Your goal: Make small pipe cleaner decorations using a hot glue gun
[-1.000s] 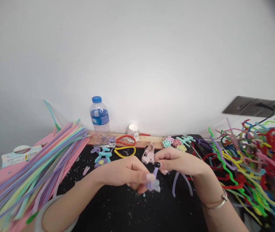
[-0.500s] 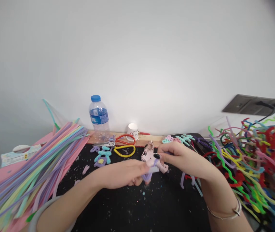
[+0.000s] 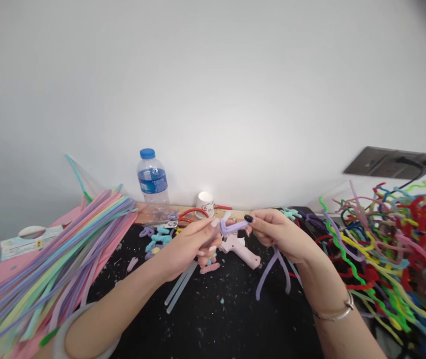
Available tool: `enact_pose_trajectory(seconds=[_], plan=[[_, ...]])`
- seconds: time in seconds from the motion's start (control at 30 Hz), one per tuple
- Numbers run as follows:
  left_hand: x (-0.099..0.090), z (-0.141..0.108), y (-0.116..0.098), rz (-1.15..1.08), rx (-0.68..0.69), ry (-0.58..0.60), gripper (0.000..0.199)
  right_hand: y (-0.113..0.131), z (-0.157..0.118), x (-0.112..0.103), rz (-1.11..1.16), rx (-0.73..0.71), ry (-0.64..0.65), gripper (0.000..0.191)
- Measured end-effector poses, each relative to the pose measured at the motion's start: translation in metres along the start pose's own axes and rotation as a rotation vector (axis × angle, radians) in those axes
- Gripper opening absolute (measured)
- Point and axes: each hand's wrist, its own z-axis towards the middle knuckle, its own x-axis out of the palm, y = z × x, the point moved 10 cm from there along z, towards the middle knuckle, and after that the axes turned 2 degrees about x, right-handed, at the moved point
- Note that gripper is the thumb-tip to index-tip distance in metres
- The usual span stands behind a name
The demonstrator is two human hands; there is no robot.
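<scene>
A bent light-purple pipe cleaner (image 3: 233, 228) spans the gap between my hands. My left hand (image 3: 188, 247) pinches its left end, and my right hand (image 3: 278, 232) grips the right end between thumb and fingers. Below my right hand, a purple fuzzy strip (image 3: 266, 275) spreads downward in two legs; whether it belongs to the same piece I cannot tell. Behind the hands lies a pale pink glue gun (image 3: 243, 251), partly covered. Two translucent sticks (image 3: 177, 289) stick out from under my left hand, beside a pink fuzzy piece (image 3: 210, 268).
Scissors with red and yellow handles (image 3: 188, 215), a turquoise fuzzy figure (image 3: 159, 238), a water bottle (image 3: 153, 184) and a paper cup (image 3: 204, 204) stand or lie toward the wall. Straight pipe cleaners (image 3: 67, 254) fill the left; a tangled colourful heap (image 3: 392, 249) fills the right.
My left hand has risen, and my right hand has shifted slightly right. The purple pipe cleaner now shows between them. The glue gun's handle, the two translucent sticks and the pink fuzzy piece are more exposed.
</scene>
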Motion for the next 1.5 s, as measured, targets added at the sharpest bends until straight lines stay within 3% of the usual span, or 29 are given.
enact_pose_trajectory(seconds=[0.2,0.47,0.73,0.9,1.03,1.17,1.3,1.5], plan=[[0.001,0.001,-0.003,0.049,0.062,-0.009,0.027,-0.006,0.007,0.002,0.049,0.023,-0.047,0.027],[-0.004,0.002,0.010,0.038,-0.032,-0.025,0.041,-0.017,0.010,0.016,0.024,0.057,0.033,0.032],[0.011,-0.003,0.013,0.149,-0.050,0.169,0.045,-0.014,0.007,0.028,-0.040,0.023,0.158,0.032],[0.033,-0.016,0.022,0.592,-0.129,0.397,0.047,-0.004,-0.003,0.045,-0.331,0.060,0.253,0.027],[0.020,-0.017,0.027,0.873,-0.194,0.276,0.044,0.022,-0.012,0.050,-0.669,-0.059,0.092,0.021],[0.006,-0.014,0.023,0.917,-0.162,0.110,0.036,0.046,-0.024,0.061,-0.835,-0.192,-0.038,0.023],[0.001,-0.008,0.015,0.766,-0.083,0.030,0.037,0.058,-0.029,0.070,-0.873,-0.281,-0.070,0.024],[0.001,-0.007,0.013,0.343,-0.109,0.005,0.035,0.067,-0.032,0.064,-0.798,-0.341,-0.081,0.022]])
